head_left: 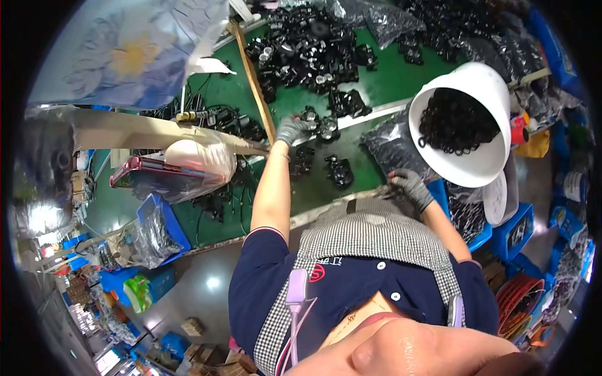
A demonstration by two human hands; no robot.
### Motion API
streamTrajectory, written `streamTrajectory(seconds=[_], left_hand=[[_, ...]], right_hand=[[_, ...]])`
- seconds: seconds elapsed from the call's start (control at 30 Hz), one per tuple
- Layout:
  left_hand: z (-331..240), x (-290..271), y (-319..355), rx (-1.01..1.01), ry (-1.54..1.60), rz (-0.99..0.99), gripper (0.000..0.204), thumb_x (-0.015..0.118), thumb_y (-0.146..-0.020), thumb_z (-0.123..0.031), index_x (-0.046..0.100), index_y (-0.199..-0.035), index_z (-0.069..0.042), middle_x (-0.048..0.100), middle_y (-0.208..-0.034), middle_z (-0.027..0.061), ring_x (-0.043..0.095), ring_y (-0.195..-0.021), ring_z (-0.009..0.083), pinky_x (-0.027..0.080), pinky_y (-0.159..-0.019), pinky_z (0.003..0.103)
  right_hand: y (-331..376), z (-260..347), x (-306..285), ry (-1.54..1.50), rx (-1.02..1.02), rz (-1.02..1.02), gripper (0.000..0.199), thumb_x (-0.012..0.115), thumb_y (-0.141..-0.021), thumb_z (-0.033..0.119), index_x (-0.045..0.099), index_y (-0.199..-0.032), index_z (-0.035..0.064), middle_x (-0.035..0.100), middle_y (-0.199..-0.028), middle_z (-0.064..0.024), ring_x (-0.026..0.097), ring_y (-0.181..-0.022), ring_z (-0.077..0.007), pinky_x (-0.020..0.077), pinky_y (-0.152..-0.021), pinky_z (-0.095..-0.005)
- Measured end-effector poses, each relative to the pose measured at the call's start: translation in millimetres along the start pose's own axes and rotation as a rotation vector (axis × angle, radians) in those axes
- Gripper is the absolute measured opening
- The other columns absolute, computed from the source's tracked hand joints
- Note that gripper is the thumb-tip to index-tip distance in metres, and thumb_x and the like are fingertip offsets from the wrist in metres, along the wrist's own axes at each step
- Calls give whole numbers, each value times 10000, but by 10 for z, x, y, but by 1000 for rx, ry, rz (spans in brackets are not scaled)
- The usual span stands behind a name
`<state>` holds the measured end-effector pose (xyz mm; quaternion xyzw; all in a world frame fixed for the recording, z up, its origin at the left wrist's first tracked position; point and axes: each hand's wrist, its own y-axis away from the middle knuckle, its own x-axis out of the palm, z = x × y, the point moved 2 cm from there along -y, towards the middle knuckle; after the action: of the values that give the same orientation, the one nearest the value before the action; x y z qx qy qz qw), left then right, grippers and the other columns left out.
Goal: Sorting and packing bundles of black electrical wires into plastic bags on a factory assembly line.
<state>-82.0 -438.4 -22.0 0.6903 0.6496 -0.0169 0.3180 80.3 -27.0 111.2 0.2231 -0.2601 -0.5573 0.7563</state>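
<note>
My left hand (pixel 292 130), in a grey glove, reaches across the green bench and closes on a black part with shiny round pieces (pixel 322 126). Right below it on the bench lie more black parts (pixel 339 171). Close to the front edge, my right hand (pixel 411 187) is gloved too, with fingers curled and some fingertips bare. Whatever those fingers hold, if anything, is too small to make out. Beside this hand a white bucket (pixel 462 169) is tilted toward me, with many small black rings (pixel 456 123) inside.
A large heap of black parts (pixel 307 47) covers the far bench. A wooden strip (pixel 251 81) runs along its left side. Left of my arm, a phone (pixel 150 173) is fixed to a wrapped post. Blue bins (pixel 514 230) stand at the right; clear plastic bags (pixel 392 144) lie near the bucket.
</note>
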Motion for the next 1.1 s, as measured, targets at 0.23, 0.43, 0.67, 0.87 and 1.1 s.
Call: streamTrajectory(seconds=[0.23, 0.43, 0.67, 0.87, 1.1], left_hand=[[-758, 193, 574, -98, -854, 554, 609, 745, -678, -348, 577, -1111, 47, 641, -1009, 233, 626, -957, 316, 489, -800, 392], [-600, 530, 1085, -254, -926, 421, 497, 706, -693, -392, 658, -993, 2, 625, -1033, 238, 594, -1021, 344, 466, -878, 373], [372, 436, 1108, -587, -378, 435, 268, 671, -766, -259, 667, -880, -17, 669, -803, 103, 648, -617, 294, 504, -428, 420], [-143, 483, 1591, -479, 1290, 237, 203, 651, -772, -170, 621, -956, -91, 654, -966, 74, 630, -897, 272, 548, -739, 480], [-718, 780, 1746, -280, 1658, 328, 357, 635, -745, -112, 579, -1094, -57, 628, -1104, 122, 590, -1053, 294, 512, -857, 533]], right_hand=[[55, -21, -122, 70, 12, -16, 244, 623, -807, 132, 599, -994, -23, 638, -854, -73, 610, -742, -139, 502, -700, -269], [-28, 51, -776, 523, -236, -413, 265, 629, -789, 237, 657, -964, 39, 670, -848, -125, 633, -789, -206, 488, -779, -316], [-340, 669, -899, 1231, -64, -626, 251, 594, -772, 255, 657, -982, 133, 652, -916, -168, 619, -887, -341, 487, -785, -424], [-372, 529, -1092, 1285, -93, -657, 249, 570, -759, 265, 666, -937, 119, 656, -872, -160, 629, -857, -330, 493, -772, -431], [-493, 562, -1232, 1340, -51, -712, 280, 569, -750, 278, 656, -947, 99, 654, -872, -169, 629, -853, -332, 496, -771, -432]])
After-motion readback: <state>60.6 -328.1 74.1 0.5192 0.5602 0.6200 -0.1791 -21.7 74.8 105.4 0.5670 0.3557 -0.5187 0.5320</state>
